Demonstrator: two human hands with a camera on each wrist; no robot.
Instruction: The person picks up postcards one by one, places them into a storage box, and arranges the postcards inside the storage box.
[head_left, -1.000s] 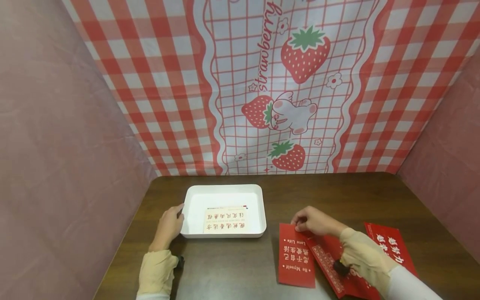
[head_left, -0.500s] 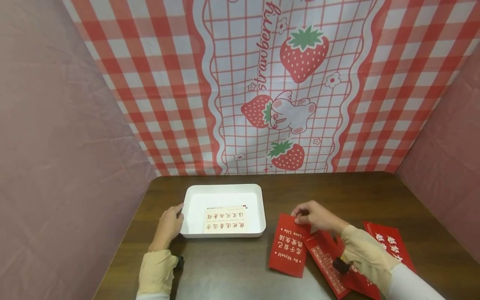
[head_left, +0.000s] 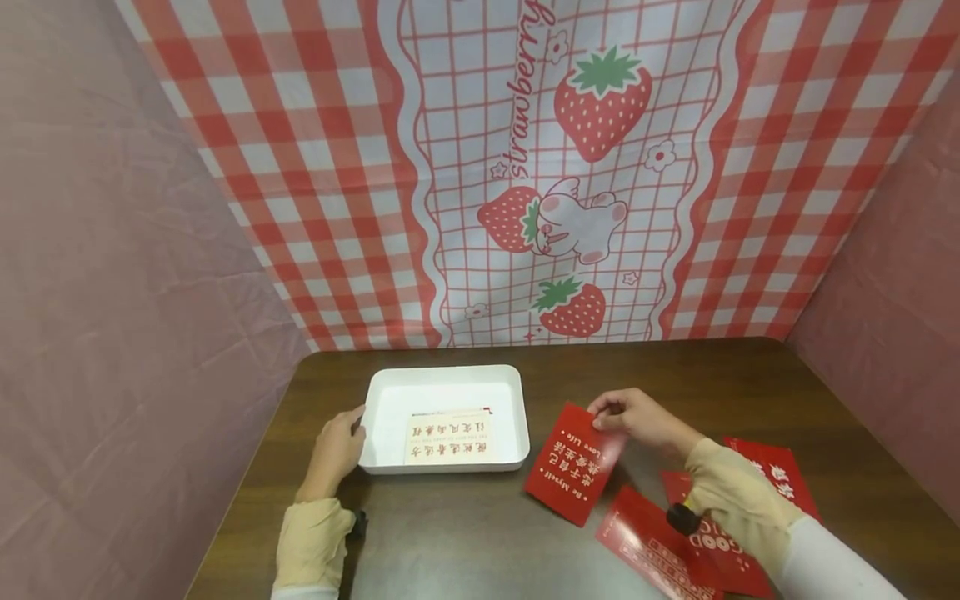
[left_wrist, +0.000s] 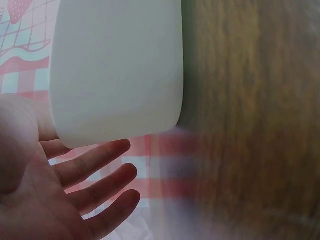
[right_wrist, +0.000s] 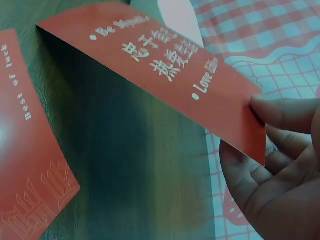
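My right hand (head_left: 643, 421) pinches the upper right corner of a red envelope (head_left: 573, 467) with white lettering. In the right wrist view the thumb (right_wrist: 287, 114) lies on its printed face, with fingers behind; the envelope slants above the table. My left hand (head_left: 339, 446) touches the left side of a white tray (head_left: 442, 469). Several of its fingers (left_wrist: 102, 197) are spread and fairly straight in the left wrist view, while the thumb's tip is hidden behind the tray. Inside the tray lies a cream printed card or envelope (head_left: 450, 439), with the edge of another behind it.
Other red envelopes lie on the table's right side: one nearest the held envelope (head_left: 648, 542), a "Good" one (head_left: 720, 546) partly under the right wrist, and another (head_left: 772, 471) farther right. A checked strawberry cloth (head_left: 480, 167) hangs behind the brown table (head_left: 637, 367).
My right hand has lifted the red envelope off the others and moved it up and left, tilting it. More of the envelope beneath now shows. My left hand and the tray stay put.
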